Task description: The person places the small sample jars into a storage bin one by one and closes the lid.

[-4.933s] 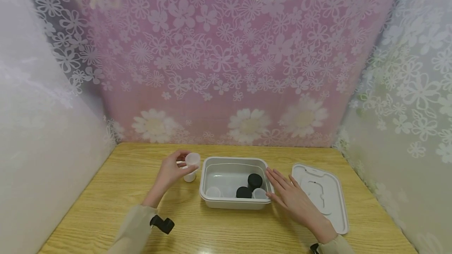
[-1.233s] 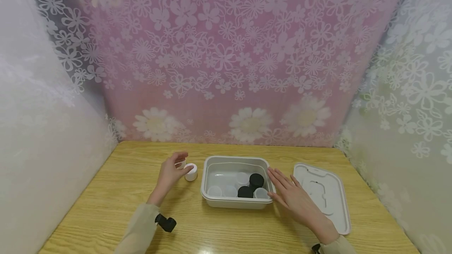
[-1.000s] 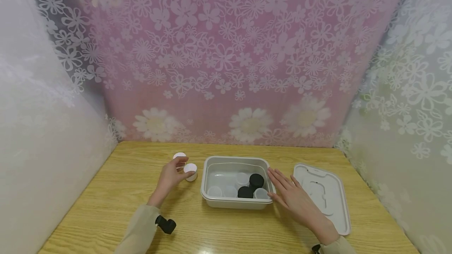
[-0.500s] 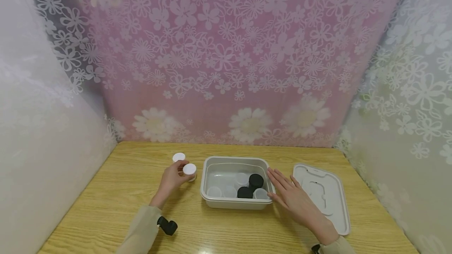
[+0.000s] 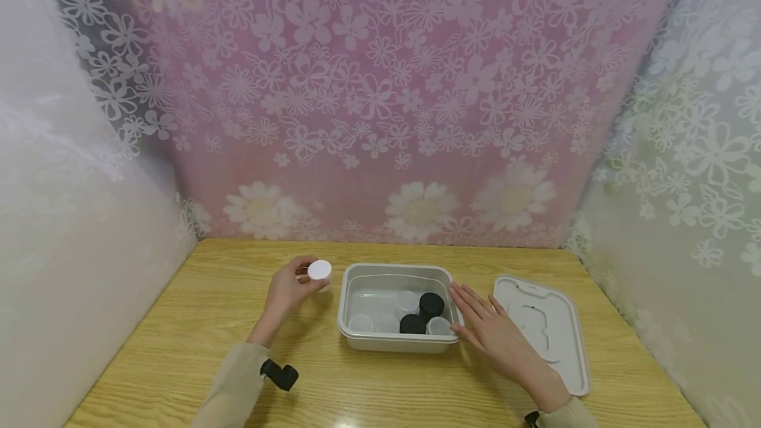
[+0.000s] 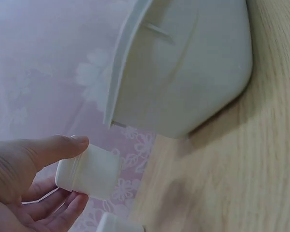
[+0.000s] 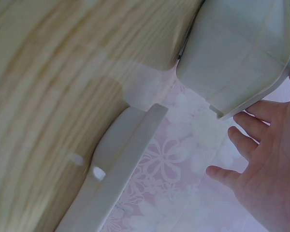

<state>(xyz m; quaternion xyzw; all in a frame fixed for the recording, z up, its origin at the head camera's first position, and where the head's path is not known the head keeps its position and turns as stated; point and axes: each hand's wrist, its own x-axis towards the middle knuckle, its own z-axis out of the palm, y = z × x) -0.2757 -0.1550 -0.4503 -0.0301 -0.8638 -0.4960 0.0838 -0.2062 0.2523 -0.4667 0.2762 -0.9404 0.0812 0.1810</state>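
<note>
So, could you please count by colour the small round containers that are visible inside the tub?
Black containers: 2
Translucent whitish containers: 4
Total visible in the tub: 6

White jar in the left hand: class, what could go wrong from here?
The left hand pinches the white jar clear of the table, so it might slip and drop. It could also bump the second jar close by, or catch the rim of the box if moved across low.
</note>
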